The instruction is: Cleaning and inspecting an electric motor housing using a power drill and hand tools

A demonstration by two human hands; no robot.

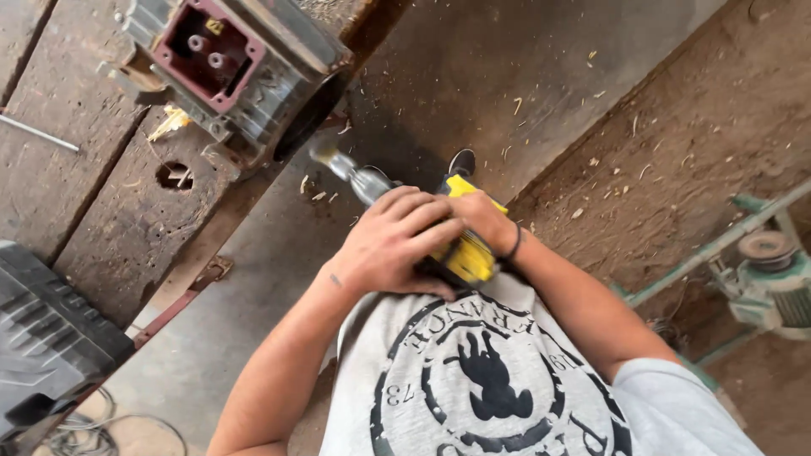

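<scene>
At the wooden worktop's [101,211] edge sits a motor housing [245,67]; just beside it, the yellow power tool [460,253] points at its opening. The left hand [393,245] wraps the tool's front, the right hand [481,221] clasps its rear. A jammed bit could wrench both wrists.

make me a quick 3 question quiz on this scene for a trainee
1. True or false: both hands grip the yellow power tool.
2. The tool's metal tip points toward: A) the green machine B) the electric motor housing C) the black case
3. What does the right hand wear at the wrist?

Key:
1. True; the left hand wraps over the top.
2. B
3. A dark band.
</scene>
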